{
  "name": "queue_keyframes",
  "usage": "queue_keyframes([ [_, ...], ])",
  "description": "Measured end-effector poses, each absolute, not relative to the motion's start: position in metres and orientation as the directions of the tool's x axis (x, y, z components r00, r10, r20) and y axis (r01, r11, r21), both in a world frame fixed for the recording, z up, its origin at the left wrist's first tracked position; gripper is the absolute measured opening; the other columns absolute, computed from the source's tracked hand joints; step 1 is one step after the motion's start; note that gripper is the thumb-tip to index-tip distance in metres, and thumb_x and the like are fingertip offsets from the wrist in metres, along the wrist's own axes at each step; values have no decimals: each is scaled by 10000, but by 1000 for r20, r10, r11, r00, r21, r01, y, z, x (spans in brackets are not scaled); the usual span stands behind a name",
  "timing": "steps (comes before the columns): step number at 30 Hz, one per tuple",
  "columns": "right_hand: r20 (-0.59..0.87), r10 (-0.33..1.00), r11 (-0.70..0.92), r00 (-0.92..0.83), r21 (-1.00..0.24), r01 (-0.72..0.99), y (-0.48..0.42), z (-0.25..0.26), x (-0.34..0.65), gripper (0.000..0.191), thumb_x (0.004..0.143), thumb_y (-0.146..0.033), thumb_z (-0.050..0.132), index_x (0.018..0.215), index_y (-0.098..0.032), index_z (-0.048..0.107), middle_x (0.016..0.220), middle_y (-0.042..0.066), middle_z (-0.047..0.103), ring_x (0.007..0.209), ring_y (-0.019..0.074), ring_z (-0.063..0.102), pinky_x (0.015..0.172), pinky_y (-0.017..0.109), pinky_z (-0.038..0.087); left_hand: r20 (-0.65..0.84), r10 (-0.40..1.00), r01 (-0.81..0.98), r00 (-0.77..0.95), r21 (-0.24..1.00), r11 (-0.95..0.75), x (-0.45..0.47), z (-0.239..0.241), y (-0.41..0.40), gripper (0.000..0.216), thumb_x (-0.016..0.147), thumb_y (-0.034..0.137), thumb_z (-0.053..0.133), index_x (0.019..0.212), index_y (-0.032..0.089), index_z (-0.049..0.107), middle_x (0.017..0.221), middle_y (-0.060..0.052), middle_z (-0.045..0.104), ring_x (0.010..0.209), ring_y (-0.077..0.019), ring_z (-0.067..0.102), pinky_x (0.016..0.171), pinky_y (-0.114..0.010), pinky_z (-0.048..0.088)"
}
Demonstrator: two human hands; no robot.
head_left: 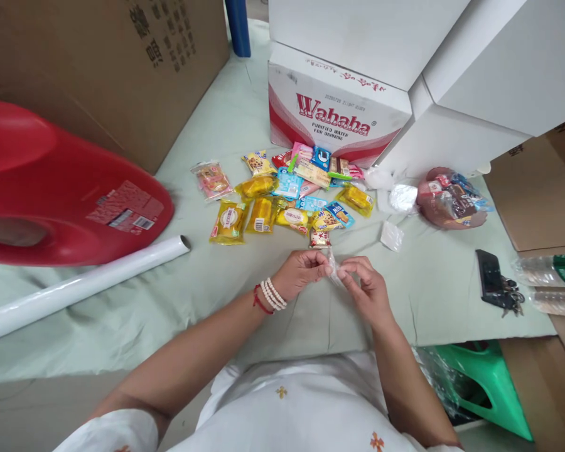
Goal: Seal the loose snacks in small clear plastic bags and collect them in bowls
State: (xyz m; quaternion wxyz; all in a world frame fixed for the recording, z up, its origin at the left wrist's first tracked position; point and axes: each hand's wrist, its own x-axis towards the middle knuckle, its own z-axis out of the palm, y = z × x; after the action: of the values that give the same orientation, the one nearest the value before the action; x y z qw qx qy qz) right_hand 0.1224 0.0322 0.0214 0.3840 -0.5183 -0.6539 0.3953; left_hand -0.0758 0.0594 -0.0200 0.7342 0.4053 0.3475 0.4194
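Between my two hands, near the front of the cloth-covered table, is a small clear plastic wrapper [334, 269]. My left hand [302, 271], with beads and a red cord at the wrist, pinches its left side. On the other side, the fingertips of my right hand [365, 285] close on the same plastic. Whether anything is inside it I cannot tell. Just beyond my fingers lies a small red and white snack packet [320, 238]. Several yellow-wrapped snacks [228, 221] and a blue packet [289, 182] spread out behind it.
A red plastic jug [66, 188] and a white roll [85, 282] lie on the left. Behind the snacks stands a Wahaha box [329, 113]. To the right are a bowl of snacks [433, 216], a crumpled white wrapper [392, 236], keys [513, 295] and plastic bottles [541, 270].
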Motion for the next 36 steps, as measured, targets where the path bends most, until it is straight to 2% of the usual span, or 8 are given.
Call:
queue_keyframes([
  [5,-162,986,-154,30,-973,-170,38,20,140,258,858,-469,773,860,-235,664,874,14,625,770,149,589,680,278,527,-158,861,-399,483,836,377,-87,-19,67,519,668,596,877,713,142,631,649,19,571,548,-69,440,562,-235,333],
  [10,-318,948,-295,9,-889,-349,35,23,155,292,807,-408,824,844,-232,593,703,-52,512,486,60,393,364,151,309,-118,858,-380,500,860,339,-90,-19,71,487,735,591,839,732,156,619,735,-2,591,682,-109,517,677,-249,421],
  [13,-272,960,-231,62,-899,-371,36,26,152,285,802,-400,830,854,-235,604,750,-41,583,499,58,444,390,159,381,-53,844,-350,534,894,278,-88,-17,69,483,777,599,803,725,159,611,790,-12,593,774,-127,543,769,-263,452],
  [16,-172,984,-145,56,-936,-322,40,36,145,351,828,-487,795,1074,-269,671,1074,57,706,868,169,681,716,307,608,-69,766,-279,639,907,315,-85,-14,65,506,782,639,778,753,157,629,807,-39,637,788,-149,584,780,-282,482],
  [19,-57,994,-47,89,-992,-115,39,44,136,440,869,-540,743,1220,-289,657,1330,92,636,1194,249,630,990,444,557,-109,743,-244,661,905,350,-82,-13,61,530,790,674,748,808,152,655,846,-65,675,781,-157,610,765,-291,503],
  [24,-22,1000,-22,4,-950,312,24,35,120,311,829,-524,785,937,-237,736,1084,76,671,1010,218,621,799,316,555,-76,814,-255,576,929,268,-80,-17,60,529,817,674,719,799,150,650,783,-31,634,716,-129,564,725,-267,469],
  [29,-185,982,-188,42,-976,111,17,25,126,309,855,-491,770,765,-204,696,694,-10,589,642,124,498,623,251,436,-88,824,-323,559,893,314,-83,-22,62,508,815,648,742,801,150,641,800,-24,619,751,-126,570,757,-265,481],
  [36,-347,937,-345,47,-937,-49,14,24,144,362,819,-532,793,750,-205,653,618,-28,528,538,116,432,499,242,353,-258,824,-496,504,694,521,-81,-20,65,510,700,564,883,854,170,598,988,-52,687,865,-161,689,778,-310,578],
])
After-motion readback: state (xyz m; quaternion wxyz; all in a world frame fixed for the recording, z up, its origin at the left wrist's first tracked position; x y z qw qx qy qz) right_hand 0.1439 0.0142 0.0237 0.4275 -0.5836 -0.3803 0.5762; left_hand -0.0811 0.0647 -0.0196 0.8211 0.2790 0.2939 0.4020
